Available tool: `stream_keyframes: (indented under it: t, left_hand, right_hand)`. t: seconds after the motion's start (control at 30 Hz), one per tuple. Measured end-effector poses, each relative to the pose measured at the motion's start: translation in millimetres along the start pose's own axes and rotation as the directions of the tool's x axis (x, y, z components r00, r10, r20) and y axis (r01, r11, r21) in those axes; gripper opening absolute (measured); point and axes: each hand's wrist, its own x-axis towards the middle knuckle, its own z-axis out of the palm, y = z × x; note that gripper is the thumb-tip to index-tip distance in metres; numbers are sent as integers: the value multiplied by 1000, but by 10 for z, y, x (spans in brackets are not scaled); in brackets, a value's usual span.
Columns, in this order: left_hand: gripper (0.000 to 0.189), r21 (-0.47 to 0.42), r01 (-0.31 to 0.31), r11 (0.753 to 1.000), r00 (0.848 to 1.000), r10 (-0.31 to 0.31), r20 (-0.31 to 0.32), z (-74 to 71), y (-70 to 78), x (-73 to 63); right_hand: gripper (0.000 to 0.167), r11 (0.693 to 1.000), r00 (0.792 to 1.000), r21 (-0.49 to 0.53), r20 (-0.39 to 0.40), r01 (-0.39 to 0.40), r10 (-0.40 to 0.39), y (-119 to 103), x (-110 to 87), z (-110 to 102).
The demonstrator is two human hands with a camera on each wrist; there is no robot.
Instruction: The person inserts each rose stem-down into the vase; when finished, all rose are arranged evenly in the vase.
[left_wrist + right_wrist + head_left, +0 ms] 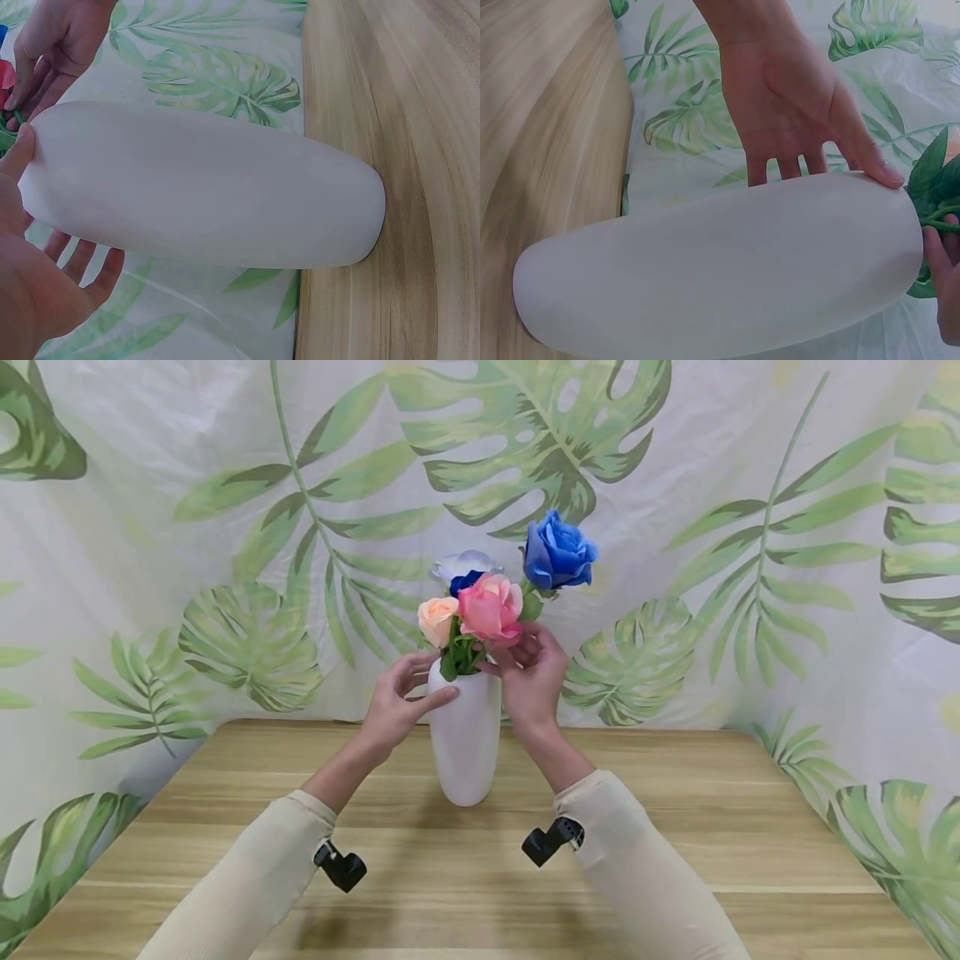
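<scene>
A tall white vase (465, 743) stands upright on the table, flowers rising from its mouth. My left hand (401, 697) holds the vase near its rim, thumb in front and fingers around the far side. At the other side of the rim, my right hand (536, 681) pinches a green stem (941, 223), apparently that of the large blue rose (558, 552) leaning out above it. In the vase are a pink rose (491, 608), a peach rose (437, 621), a darker blue bloom (466, 582) and a pale white-lilac flower (465, 562). The fingers hide part of the stems.
The wooden table (645, 860) has its back edge just behind the vase. A leaf-patterned cloth (360, 485) hangs behind and along both sides. Small black cameras (341, 867) are strapped to both sleeves.
</scene>
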Motion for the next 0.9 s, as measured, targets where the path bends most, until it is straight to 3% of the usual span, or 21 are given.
stream_keyframes:
  t: [0.13, 0.33, 0.43, 0.6, 0.7, 0.9]
  left_hand:
    - [54, 9, 4, 1000, 1000, -4, 1, 1, -1, 2]
    - [54, 20, 3, 1000, 1000, -3, 2, 3, 7, 5]
    - [54, 19, 9, 1000, 1000, -9, 3, 2, 6, 1]
    - [54, 17, 18, 1000, 1000, -18, 2, 3, 5, -7]
    - [55, 13, 24, 1000, 1000, -24, 6, 4, 7, -15]
    - [54, 15, 16, 1000, 1000, -16, 6, 0, 3, -7]
  right_hand:
    - [26, 1000, 1000, -4, 25, -9, 9, 6, 13, -15]
    - [33, 993, 998, -117, 48, -23, 29, 13, 26, -42]
    - [33, 994, 999, -107, 41, -23, 28, 19, 13, -49]
    - [19, 999, 1000, -41, -7, 16, -16, 28, -7, -55]
    - [11, 996, 995, -73, -77, 58, -63, 23, -13, -71]
    - [19, 986, 980, -80, -129, 145, -154, -19, 60, -81]
